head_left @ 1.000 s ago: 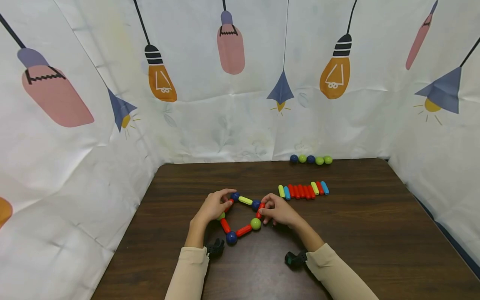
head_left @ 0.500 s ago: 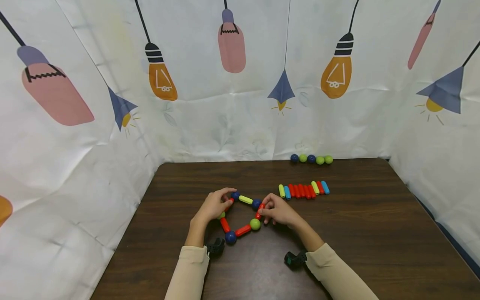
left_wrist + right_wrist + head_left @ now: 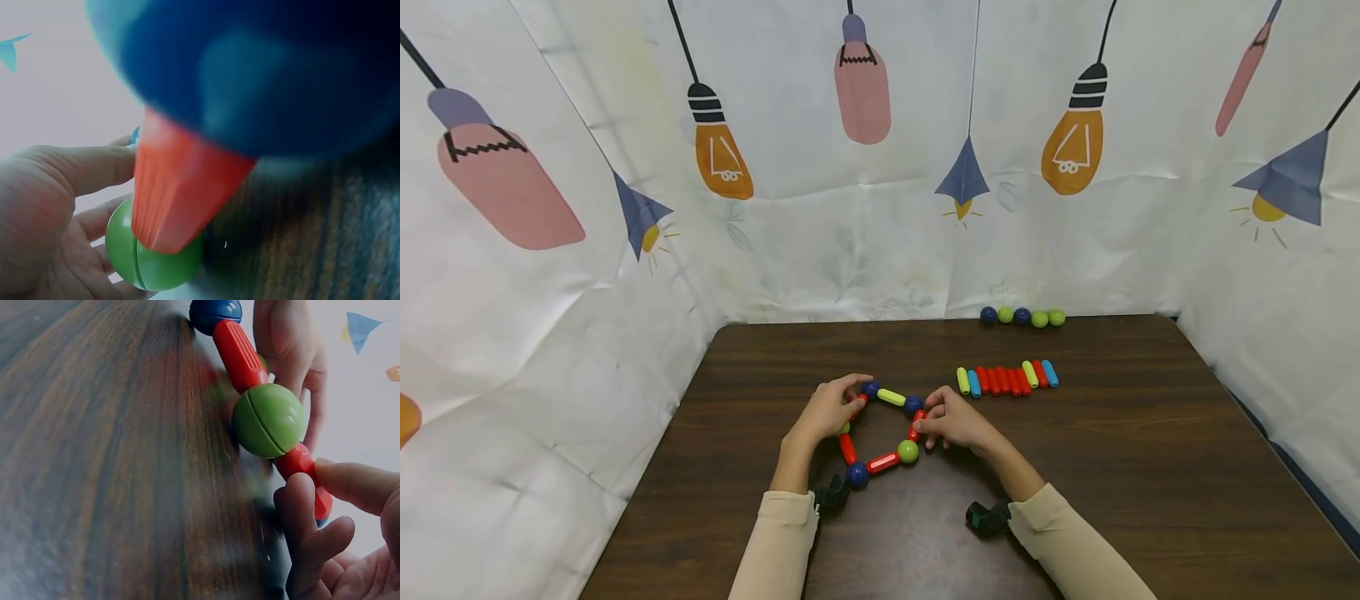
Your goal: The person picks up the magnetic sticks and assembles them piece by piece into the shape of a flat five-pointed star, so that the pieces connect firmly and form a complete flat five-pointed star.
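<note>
In the head view, red and yellow magnetic rods and blue and green balls join in a five-sided ring on the table. My left hand (image 3: 825,411) holds the ring's upper-left red rod (image 3: 861,403), index fingertip at the far blue ball (image 3: 870,390). My right hand (image 3: 957,421) pinches the right-side red rod (image 3: 915,427) between thumb and fingers, between a blue ball (image 3: 913,405) and a green ball (image 3: 907,452). A yellow rod (image 3: 891,397) forms the far side. The near blue ball (image 3: 857,475) is untouched. The left hand partly hides another green ball (image 3: 165,265).
Beyond the right hand lies a row of red, yellow and blue rods (image 3: 1003,381). Several blue and green balls (image 3: 1022,317) line the far edge of the brown table (image 3: 1112,467). A printed white curtain (image 3: 865,242) hangs behind.
The ring's near blue ball and right green ball have shifted slightly left. My right hand has moved a little left with its red rod, which stands straighter. My left hand has stayed in place.
</note>
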Demonstrator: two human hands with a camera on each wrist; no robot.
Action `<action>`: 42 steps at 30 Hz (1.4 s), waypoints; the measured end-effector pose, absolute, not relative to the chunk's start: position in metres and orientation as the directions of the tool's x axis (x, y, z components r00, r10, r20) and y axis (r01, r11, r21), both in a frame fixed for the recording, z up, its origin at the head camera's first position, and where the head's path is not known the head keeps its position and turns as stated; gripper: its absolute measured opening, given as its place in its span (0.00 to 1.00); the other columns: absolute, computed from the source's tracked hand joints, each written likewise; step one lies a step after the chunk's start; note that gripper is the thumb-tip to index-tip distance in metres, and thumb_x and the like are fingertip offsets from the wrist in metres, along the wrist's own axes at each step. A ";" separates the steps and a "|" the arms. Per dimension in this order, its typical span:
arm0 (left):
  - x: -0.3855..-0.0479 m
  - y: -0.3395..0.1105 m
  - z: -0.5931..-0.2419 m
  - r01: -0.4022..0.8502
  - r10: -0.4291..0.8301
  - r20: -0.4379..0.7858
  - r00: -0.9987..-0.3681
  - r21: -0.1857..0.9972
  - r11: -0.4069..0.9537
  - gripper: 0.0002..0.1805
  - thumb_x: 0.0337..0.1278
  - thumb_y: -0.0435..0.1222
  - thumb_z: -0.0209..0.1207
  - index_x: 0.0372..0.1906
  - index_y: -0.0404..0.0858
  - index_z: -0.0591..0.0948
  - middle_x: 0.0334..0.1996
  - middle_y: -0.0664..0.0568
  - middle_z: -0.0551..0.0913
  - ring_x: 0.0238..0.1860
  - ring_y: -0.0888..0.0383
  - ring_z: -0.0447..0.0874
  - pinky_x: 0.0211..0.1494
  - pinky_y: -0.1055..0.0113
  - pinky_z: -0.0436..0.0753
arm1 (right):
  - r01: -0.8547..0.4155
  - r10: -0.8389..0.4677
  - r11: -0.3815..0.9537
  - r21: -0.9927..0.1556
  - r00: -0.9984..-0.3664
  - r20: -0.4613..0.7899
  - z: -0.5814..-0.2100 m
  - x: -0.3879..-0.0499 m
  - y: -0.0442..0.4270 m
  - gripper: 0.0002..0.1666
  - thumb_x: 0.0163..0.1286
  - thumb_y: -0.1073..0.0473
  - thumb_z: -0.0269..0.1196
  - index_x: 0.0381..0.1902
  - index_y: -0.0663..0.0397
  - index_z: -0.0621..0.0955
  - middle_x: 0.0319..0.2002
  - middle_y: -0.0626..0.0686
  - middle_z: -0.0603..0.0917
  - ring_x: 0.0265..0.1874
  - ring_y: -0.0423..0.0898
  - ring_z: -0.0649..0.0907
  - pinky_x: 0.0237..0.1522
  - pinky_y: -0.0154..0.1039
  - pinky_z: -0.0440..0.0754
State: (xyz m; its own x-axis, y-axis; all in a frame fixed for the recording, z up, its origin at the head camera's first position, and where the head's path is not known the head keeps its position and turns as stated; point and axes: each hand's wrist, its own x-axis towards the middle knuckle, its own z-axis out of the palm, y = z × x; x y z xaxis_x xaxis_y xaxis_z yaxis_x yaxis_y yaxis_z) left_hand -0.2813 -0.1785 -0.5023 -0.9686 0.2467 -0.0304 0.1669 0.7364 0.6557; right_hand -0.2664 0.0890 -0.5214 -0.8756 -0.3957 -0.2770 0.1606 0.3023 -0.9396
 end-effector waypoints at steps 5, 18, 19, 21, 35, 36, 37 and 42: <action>-0.280 -0.179 -0.501 0.174 0.258 -0.031 -0.966 0.661 0.730 0.25 0.69 0.35 0.63 0.68 0.50 0.79 0.36 0.51 0.84 0.25 0.59 0.76 0.33 0.65 0.76 | 0.176 -0.398 0.324 -0.930 -0.866 -0.302 -0.519 -0.268 0.087 0.31 0.68 0.60 0.70 0.60 0.61 0.66 0.33 0.53 0.86 0.19 0.43 0.84 0.20 0.34 0.75; -0.276 -0.179 -0.495 0.183 0.326 -0.064 -0.943 0.719 0.670 0.31 0.67 0.29 0.62 0.73 0.47 0.73 0.54 0.46 0.84 0.44 0.56 0.82 0.42 0.62 0.83 | 0.202 -0.388 0.375 -0.905 -0.852 -0.351 -0.515 -0.274 0.086 0.38 0.66 0.57 0.72 0.67 0.60 0.66 0.32 0.53 0.87 0.19 0.43 0.83 0.22 0.34 0.74; -0.276 -0.179 -0.494 0.179 0.324 -0.067 -0.944 0.721 0.669 0.31 0.67 0.29 0.62 0.73 0.48 0.73 0.55 0.46 0.84 0.45 0.56 0.82 0.43 0.62 0.83 | 0.202 -0.389 0.377 -0.904 -0.851 -0.353 -0.515 -0.274 0.086 0.39 0.66 0.57 0.72 0.67 0.59 0.66 0.32 0.53 0.87 0.19 0.43 0.83 0.21 0.34 0.74; -0.276 -0.179 -0.494 0.169 0.316 -0.074 -0.946 0.717 0.676 0.31 0.67 0.30 0.63 0.73 0.49 0.74 0.55 0.47 0.84 0.45 0.56 0.83 0.43 0.62 0.83 | 0.205 -0.388 0.379 -0.902 -0.850 -0.356 -0.514 -0.274 0.087 0.39 0.66 0.56 0.73 0.68 0.59 0.66 0.32 0.53 0.87 0.19 0.44 0.83 0.21 0.35 0.74; -0.276 -0.184 -0.495 0.142 0.273 -0.094 -0.957 0.669 0.729 0.24 0.65 0.33 0.65 0.65 0.47 0.80 0.39 0.51 0.85 0.32 0.59 0.80 0.36 0.65 0.80 | 0.193 -0.385 0.397 -0.897 -0.852 -0.354 -0.515 -0.274 0.088 0.40 0.66 0.55 0.73 0.69 0.59 0.67 0.31 0.54 0.88 0.18 0.43 0.82 0.21 0.35 0.73; -0.277 -0.184 -0.495 0.141 0.273 -0.095 -0.957 0.670 0.729 0.24 0.65 0.33 0.65 0.65 0.47 0.80 0.39 0.51 0.85 0.32 0.59 0.80 0.36 0.65 0.80 | 0.190 -0.386 0.400 -0.897 -0.852 -0.352 -0.515 -0.274 0.088 0.40 0.66 0.55 0.73 0.69 0.59 0.67 0.31 0.54 0.88 0.18 0.43 0.82 0.21 0.34 0.73; -0.277 -0.184 -0.495 0.140 0.272 -0.096 -0.957 0.670 0.729 0.23 0.66 0.34 0.65 0.65 0.47 0.80 0.39 0.51 0.85 0.32 0.59 0.80 0.36 0.65 0.80 | 0.185 -0.388 0.403 -0.896 -0.852 -0.351 -0.515 -0.274 0.088 0.40 0.66 0.54 0.73 0.69 0.59 0.67 0.31 0.53 0.88 0.18 0.43 0.82 0.21 0.34 0.73; -0.277 -0.187 -0.496 0.134 0.272 -0.102 -0.957 0.677 0.724 0.21 0.67 0.35 0.64 0.63 0.45 0.81 0.38 0.52 0.85 0.32 0.59 0.80 0.36 0.65 0.79 | 0.160 -0.403 0.406 -0.900 -0.852 -0.334 -0.516 -0.275 0.090 0.37 0.68 0.56 0.70 0.69 0.60 0.67 0.31 0.54 0.88 0.18 0.43 0.82 0.20 0.34 0.73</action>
